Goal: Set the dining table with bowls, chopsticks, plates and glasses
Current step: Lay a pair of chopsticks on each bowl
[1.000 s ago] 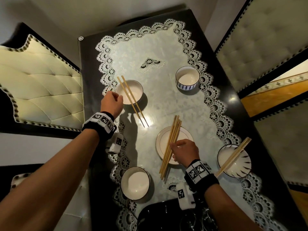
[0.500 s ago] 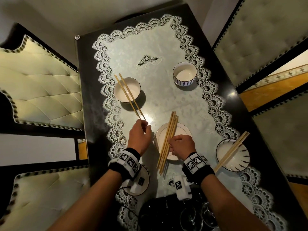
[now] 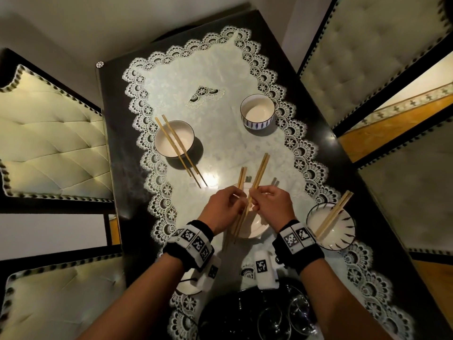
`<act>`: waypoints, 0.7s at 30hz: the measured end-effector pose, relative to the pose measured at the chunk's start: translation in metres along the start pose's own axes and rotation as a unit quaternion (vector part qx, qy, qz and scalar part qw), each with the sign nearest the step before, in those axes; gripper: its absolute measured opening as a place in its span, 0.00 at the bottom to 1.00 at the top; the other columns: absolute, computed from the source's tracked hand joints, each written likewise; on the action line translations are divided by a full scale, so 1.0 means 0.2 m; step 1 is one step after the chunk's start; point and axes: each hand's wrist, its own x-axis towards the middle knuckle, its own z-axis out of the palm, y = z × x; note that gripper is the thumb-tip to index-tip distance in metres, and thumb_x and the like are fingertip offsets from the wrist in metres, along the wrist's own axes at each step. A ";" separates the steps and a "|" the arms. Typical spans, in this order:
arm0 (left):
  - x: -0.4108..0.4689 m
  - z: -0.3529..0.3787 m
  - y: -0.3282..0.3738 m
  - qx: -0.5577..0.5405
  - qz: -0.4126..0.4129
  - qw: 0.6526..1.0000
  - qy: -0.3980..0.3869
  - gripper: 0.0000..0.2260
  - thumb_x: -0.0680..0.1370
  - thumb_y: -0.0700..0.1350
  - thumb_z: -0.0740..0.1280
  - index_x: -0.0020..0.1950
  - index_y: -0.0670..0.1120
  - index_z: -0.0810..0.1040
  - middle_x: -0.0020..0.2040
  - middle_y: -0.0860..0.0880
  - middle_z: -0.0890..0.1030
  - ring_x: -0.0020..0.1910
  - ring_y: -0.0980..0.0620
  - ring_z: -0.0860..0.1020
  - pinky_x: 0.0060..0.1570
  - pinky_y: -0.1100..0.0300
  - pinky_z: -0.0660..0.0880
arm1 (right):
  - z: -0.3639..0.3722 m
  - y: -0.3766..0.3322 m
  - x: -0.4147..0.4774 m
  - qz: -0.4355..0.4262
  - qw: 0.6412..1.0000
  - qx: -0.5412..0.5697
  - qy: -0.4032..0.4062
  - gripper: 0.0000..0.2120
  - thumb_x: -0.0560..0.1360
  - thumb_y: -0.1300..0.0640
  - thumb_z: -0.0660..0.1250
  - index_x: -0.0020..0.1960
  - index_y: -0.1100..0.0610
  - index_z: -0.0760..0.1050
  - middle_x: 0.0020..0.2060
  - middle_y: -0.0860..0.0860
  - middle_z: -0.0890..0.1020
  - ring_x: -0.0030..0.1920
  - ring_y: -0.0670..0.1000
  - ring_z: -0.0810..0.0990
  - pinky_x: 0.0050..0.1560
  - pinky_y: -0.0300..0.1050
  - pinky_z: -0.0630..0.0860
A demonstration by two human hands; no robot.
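My left hand and my right hand meet over a white plate at the table's near middle. Each grips wooden chopsticks from the bundle: the left holds a short-showing pair, the right a raised pair. A white bowl at the left carries a chopstick pair across its rim. A blue-patterned bowl stands empty at the far right. A striped bowl at the near right holds another pair. One more bowl peeks out under my left wrist.
A lace-edged cloth covers the dark table. Clear glasses stand on a dark tray at the near edge. Padded chairs flank the table: two on the left, two on the right.
My left hand left the far-left bowl and came to the plate. Both hands now split the chopstick bundle, lifting it off the plate into two separate pairs.
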 end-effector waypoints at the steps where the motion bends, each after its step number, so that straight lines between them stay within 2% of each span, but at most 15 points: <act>1: -0.03 -0.01 0.00 0.007 0.002 1.000 -0.002 0.07 0.79 0.48 0.66 0.55 0.49 0.79 0.46 0.52 0.84 0.44 0.57 0.83 0.49 0.59 0.81 | 0.01 0.00 -0.03 0.000 1.000 0.016 -0.008 0.06 0.73 0.55 0.74 0.44 0.58 0.81 0.27 0.49 0.82 0.25 0.44 0.78 0.28 0.37 0.74; 5: -0.15 -0.06 -0.02 0.036 0.012 0.999 0.016 0.08 0.78 0.47 0.69 0.55 0.47 0.80 0.46 0.51 0.84 0.43 0.58 0.81 0.44 0.70 0.74 | 0.05 0.02 -0.14 0.007 0.997 0.044 -0.060 0.06 0.73 0.55 0.74 0.46 0.57 0.81 0.27 0.50 0.81 0.25 0.45 0.76 0.31 0.39 0.74; 11: -0.21 -0.16 -0.01 0.023 -0.003 1.000 0.012 0.04 0.77 0.46 0.69 0.49 0.46 0.81 0.40 0.51 0.84 0.39 0.55 0.80 0.42 0.65 0.73 | 0.09 0.03 -0.26 0.010 0.997 0.056 -0.059 0.09 0.74 0.51 0.74 0.47 0.56 0.81 0.26 0.48 0.82 0.24 0.42 0.76 0.26 0.33 0.72; 16: -0.12 -0.30 0.06 -0.026 -0.006 0.998 0.050 0.04 0.78 0.40 0.68 0.48 0.39 0.81 0.40 0.44 0.85 0.35 0.50 0.81 0.39 0.59 0.78 | 0.09 0.10 -0.34 0.035 0.998 0.020 -0.056 0.10 0.74 0.49 0.72 0.48 0.55 0.81 0.28 0.48 0.82 0.26 0.44 0.77 0.34 0.42 0.73; 21: -0.02 -0.38 0.11 -0.020 -0.010 0.994 0.103 0.07 0.78 0.38 0.65 0.46 0.37 0.83 0.39 0.42 0.84 0.33 0.53 0.80 0.36 0.66 0.76 | 0.07 0.20 -0.47 0.049 0.996 -0.042 -0.067 0.11 0.73 0.47 0.72 0.49 0.54 0.80 0.28 0.47 0.83 0.25 0.42 0.78 0.28 0.37 0.70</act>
